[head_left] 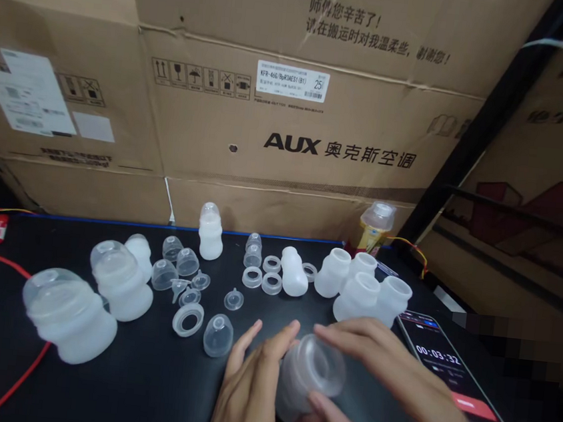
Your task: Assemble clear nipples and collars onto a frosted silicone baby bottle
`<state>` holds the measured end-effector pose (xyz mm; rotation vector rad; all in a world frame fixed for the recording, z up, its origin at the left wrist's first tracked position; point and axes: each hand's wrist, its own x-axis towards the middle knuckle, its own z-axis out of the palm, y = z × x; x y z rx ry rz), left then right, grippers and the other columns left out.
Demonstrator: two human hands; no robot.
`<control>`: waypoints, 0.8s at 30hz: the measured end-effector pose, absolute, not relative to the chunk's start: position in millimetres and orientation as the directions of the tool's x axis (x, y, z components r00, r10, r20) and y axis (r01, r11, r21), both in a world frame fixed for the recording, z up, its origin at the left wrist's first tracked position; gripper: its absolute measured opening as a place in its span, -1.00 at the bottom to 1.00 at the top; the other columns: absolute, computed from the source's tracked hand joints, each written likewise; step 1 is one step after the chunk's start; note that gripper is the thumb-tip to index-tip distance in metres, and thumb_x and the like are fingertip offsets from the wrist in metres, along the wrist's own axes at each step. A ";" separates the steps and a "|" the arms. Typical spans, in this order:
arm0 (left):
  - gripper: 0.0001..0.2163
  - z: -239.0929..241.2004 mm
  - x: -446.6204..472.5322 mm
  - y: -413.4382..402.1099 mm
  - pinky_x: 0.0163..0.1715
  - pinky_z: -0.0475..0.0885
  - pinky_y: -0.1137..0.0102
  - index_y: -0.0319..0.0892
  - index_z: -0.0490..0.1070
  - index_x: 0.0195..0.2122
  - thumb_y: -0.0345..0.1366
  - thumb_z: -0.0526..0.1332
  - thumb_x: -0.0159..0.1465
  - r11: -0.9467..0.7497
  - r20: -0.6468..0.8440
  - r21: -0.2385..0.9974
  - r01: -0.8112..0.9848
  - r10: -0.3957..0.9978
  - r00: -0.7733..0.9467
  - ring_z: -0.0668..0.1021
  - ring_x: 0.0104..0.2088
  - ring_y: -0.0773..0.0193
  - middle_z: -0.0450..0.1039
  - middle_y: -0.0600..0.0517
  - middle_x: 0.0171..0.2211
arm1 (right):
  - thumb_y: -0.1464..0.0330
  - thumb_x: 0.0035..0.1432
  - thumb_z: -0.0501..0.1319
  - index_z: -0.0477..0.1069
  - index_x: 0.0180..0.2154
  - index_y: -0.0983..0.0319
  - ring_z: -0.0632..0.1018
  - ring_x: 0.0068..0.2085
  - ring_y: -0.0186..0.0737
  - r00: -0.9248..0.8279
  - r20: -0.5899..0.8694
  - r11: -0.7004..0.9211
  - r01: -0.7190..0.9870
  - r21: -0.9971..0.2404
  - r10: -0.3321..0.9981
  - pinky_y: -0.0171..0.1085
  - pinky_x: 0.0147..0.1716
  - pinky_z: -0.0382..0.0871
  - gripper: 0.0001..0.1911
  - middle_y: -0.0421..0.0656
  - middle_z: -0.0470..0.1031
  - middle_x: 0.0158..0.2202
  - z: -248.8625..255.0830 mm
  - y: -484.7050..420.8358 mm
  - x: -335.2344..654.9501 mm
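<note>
Left hand: the left hand (256, 386) wraps its fingers around the side of a translucent bottle (307, 378), low in the middle of the view.
Right hand: the right hand (393, 390) grips the same bottle, fingers over the top rim and thumb under it.
Bottle in hands: it is tilted with the open mouth toward the camera; it looks empty.
Near parts: a dome cap (218, 335) and a screw ring (188, 319) lie just left of the hands on the black table (142, 384).
Open bottles: four open bottles (364, 290) stand together behind the hands, all empty.
Capped bottles: two capped bottles (96, 299) stand at the left.
Phone: a phone (459, 384) lies at the right and shows a timer.
Background: cardboard boxes (290, 131) are stacked behind the table.
</note>
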<state>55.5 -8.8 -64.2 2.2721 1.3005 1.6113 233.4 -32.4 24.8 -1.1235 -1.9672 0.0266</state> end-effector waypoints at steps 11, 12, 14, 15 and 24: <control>-0.58 -59.5 58.2 -11.6 0.17 0.64 0.19 -0.09 0.29 0.40 -0.10 0.10 0.59 -0.643 0.746 0.476 0.600 0.656 0.111 0.80 -0.05 0.10 0.74 -0.13 0.03 | 0.36 0.27 0.44 0.54 0.06 0.01 0.68 -0.32 -0.29 -0.164 0.611 0.543 0.668 -0.509 0.775 -0.44 -0.35 0.62 -0.65 -0.27 0.57 -0.25 9.5 -26.4 222.9; -0.58 -58.8 57.7 -11.8 0.16 0.64 0.20 -0.09 0.29 0.40 -0.12 0.11 0.59 -0.643 0.744 0.478 0.598 0.659 0.114 0.80 -0.06 0.10 0.74 -0.13 0.03 | 0.33 0.29 0.43 0.55 0.04 0.02 0.66 -0.32 -0.28 -0.116 0.617 0.523 0.663 -0.535 0.778 -0.41 -0.36 0.60 -0.70 -0.26 0.56 -0.25 6.1 -27.0 218.5; -0.59 -57.1 57.0 -11.8 0.16 0.63 0.21 -0.09 0.29 0.40 -0.13 0.11 0.59 -0.636 0.742 0.480 0.605 0.662 0.108 0.80 -0.04 0.10 0.73 -0.13 0.05 | 0.32 0.29 0.42 0.55 0.01 0.02 0.65 -0.29 -0.23 0.001 0.642 0.499 0.629 -0.597 0.766 -0.36 -0.32 0.58 -0.74 -0.24 0.56 -0.23 -3.6 -27.3 209.0; -0.58 -56.1 56.7 -11.8 0.17 0.62 0.20 -0.09 0.28 0.41 -0.13 0.13 0.58 -0.634 0.742 0.478 0.608 0.662 0.108 0.79 -0.02 0.10 0.72 -0.13 0.06 | 0.32 0.28 0.43 0.55 0.00 0.03 0.65 -0.26 -0.20 0.058 0.652 0.496 0.599 -0.628 0.756 -0.34 -0.29 0.58 -0.74 -0.23 0.57 -0.20 -10.1 -27.4 204.6; -0.43 -46.2 51.9 -15.0 -0.14 0.64 0.27 0.02 0.32 0.34 -0.51 0.29 0.34 -0.737 0.765 0.381 0.558 0.590 0.257 0.71 -0.16 0.11 0.64 -0.06 0.00 | 0.37 0.13 0.42 0.55 0.10 -0.05 0.74 -0.11 -0.28 0.162 0.460 0.394 0.324 -0.860 0.873 -0.48 -0.06 0.57 -0.51 -0.36 0.73 -0.02 -58.2 -30.6 193.4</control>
